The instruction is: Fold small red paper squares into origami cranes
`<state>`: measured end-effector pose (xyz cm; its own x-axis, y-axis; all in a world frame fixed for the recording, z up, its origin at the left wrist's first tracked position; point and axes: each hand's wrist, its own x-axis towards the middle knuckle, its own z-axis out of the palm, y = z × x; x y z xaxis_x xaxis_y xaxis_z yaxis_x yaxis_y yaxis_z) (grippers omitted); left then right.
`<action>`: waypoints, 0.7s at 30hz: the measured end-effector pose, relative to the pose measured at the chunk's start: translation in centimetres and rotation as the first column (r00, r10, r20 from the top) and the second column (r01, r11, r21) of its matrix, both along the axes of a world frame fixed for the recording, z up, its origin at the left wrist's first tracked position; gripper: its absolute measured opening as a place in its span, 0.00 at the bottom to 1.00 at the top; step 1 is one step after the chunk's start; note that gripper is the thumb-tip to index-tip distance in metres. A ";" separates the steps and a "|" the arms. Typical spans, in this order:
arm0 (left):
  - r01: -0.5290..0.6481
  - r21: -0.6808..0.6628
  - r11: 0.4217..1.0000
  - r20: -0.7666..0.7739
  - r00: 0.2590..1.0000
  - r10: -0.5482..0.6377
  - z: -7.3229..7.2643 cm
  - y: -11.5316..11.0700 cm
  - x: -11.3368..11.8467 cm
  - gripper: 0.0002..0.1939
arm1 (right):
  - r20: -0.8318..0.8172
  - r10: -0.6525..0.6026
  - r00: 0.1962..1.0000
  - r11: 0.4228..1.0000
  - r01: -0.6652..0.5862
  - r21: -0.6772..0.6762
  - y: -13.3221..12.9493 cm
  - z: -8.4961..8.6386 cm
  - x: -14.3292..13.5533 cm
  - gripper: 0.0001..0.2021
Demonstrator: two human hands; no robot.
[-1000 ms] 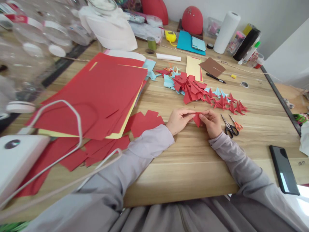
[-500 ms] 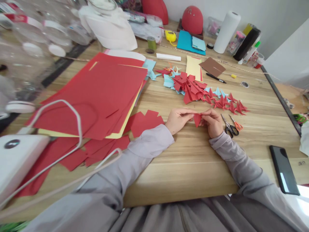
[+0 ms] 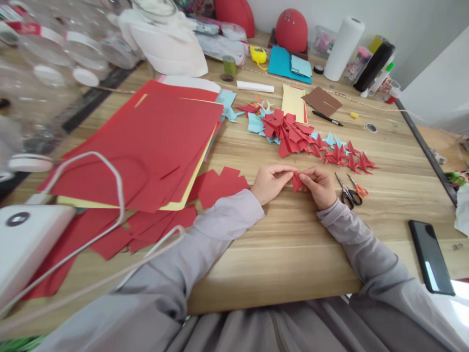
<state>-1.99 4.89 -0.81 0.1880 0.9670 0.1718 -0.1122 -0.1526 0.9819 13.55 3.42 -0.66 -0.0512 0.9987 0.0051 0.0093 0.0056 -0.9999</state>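
Taking 12 o'clock as straight away from you across the bench, the small folded red paper sits right between your two hands. From your left hand it lies at 3 o'clock; from your right hand it lies at 9 o'clock. Neither hand is clearly nearer, since both touch it.

You hold it in a double pinch. Your left grip is closed on its upper left edge with the fingertips, and your right grip is closed on its right side, thumb across the near face and fingers behind. How those hidden fingers sit against the back, you cannot tell from here.

The relation that matters is the paper's direction: its long axis runs roughly from 12 to 6 o'clock, the narrow tip pointing down towards you, the wider end up between your fingertips.

Around your hands, the heap of red folded pieces lies at 12 o'clock from the paper, apart from it. Flat red cut pieces lie at 9 o'clock from your left hand. Black-handled scissors lie near your right hand, at 3 o'clock.
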 end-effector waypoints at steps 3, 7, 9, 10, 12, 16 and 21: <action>0.023 -0.084 0.996 -0.004 1.000 -0.024 -0.1 0.0 0.0 0.12 | 0.003 0.014 1.000 0.999 -0.014 0.032 -0.1 -0.1 0.0 0.17; 0.054 0.016 0.998 -0.134 0.990 -0.052 -0.4 0.2 0.0 0.13 | 0.010 0.038 0.999 0.998 -0.039 0.052 -0.2 -0.1 -0.1 0.17; 0.038 0.071 0.997 -0.168 0.985 -0.026 -0.4 0.2 0.0 0.13 | -0.002 0.020 1.000 0.999 -0.020 0.032 -0.2 -0.1 -0.1 0.17; 0.027 0.080 0.996 -0.170 0.985 -0.013 -0.3 0.2 0.0 0.12 | -0.006 0.013 1.000 1.000 -0.012 0.020 -0.2 -0.1 0.0 0.17; 0.016 0.076 0.997 -0.166 0.986 -0.004 -0.2 0.1 0.0 0.11 | 0.000 0.013 1.000 1.000 -0.013 0.004 -0.2 0.0 0.0 0.18; 0.028 0.093 0.995 -0.174 0.985 -0.012 -0.1 0.1 0.0 0.09 | 0.038 0.033 0.999 0.999 -0.034 0.019 -0.1 0.0 0.1 0.20; 0.049 0.038 0.998 -0.121 0.992 -0.044 -0.1 0.1 0.0 0.10 | 0.042 0.025 0.999 0.999 -0.026 0.026 0.0 -0.1 0.1 0.21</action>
